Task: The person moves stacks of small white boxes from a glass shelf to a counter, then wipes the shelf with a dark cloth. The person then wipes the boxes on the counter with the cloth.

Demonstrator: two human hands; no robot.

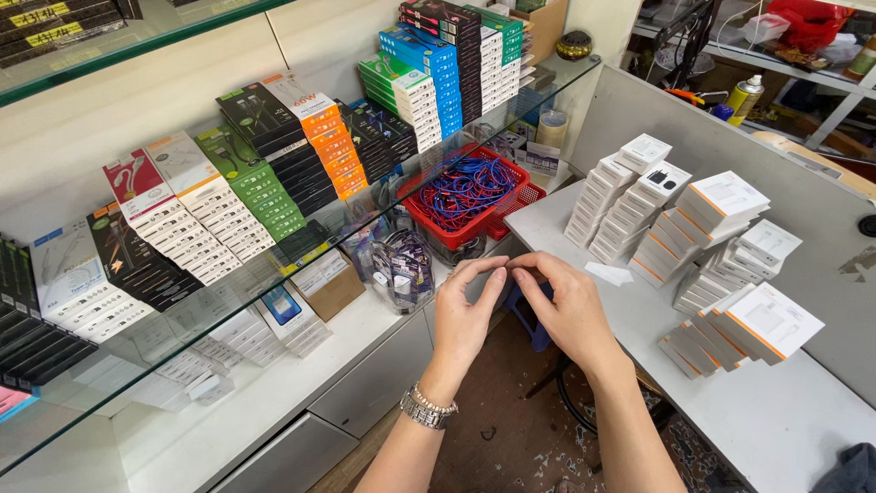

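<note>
Boxes (228,196) in rows fill the glass shelf (82,365) at left, with a red basket (429,215) of cables beside them. Left hand (465,315) and right hand (566,310) meet fingertip to fingertip at centre, fingers curled; any pinched item is too small to tell. White boxes (703,233) stand stacked on the grey table (785,411) at right.

left hand (465,315) and right hand (568,306) meet, fingertips pinched together.

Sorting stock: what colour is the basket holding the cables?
Red basket, with blue and red cables; head view.
</note>
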